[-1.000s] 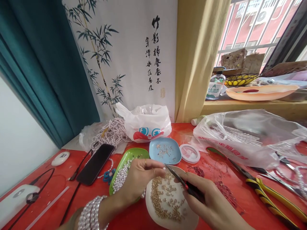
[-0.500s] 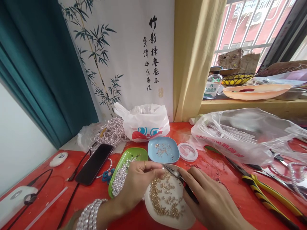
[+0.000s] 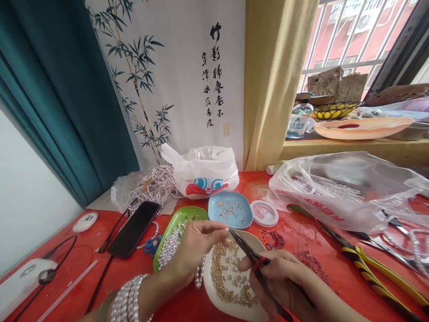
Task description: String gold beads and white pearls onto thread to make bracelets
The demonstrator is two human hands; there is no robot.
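My left hand is pinched shut over the white dish of gold beads. What it pinches is too small to name; a short pearl strand hangs below it. My right hand is wrapped round small black pliers with a red mark, whose tip meets the left fingertips. Pearl bracelets circle my left wrist. A green tray of pearls lies just left of the dish.
A blue dish of small findings and a round thread spool sit behind. A phone, pearl strands, plastic bags and yellow-handled pliers lie on the red table.
My right hand has drawn back toward me and turned, so the pliers now slant up to the left fingertips. The left hand has stayed pinched in place.
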